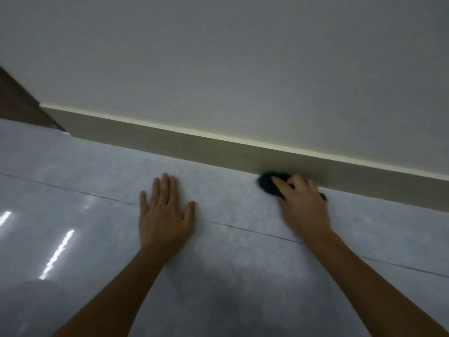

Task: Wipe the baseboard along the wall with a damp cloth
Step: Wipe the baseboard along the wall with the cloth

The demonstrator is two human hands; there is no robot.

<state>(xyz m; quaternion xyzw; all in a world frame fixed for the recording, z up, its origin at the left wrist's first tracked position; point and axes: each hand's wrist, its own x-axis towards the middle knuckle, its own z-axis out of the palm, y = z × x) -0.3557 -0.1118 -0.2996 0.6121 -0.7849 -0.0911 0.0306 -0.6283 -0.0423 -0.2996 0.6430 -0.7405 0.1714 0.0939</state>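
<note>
At wall's foot, my right hand [302, 203] clenches crumpled dark cloth [268, 183] against long beige baseboard [170, 139]; left hand [162, 215] flat, released; much unwiped, I judge.

Cloth [267, 182] under right hand [303, 205]: v. dark, blackish. Baseboard [194, 147] olive-beige w/ cream top edge. Floor [97, 171] mottled pale grey, glossy.
</note>
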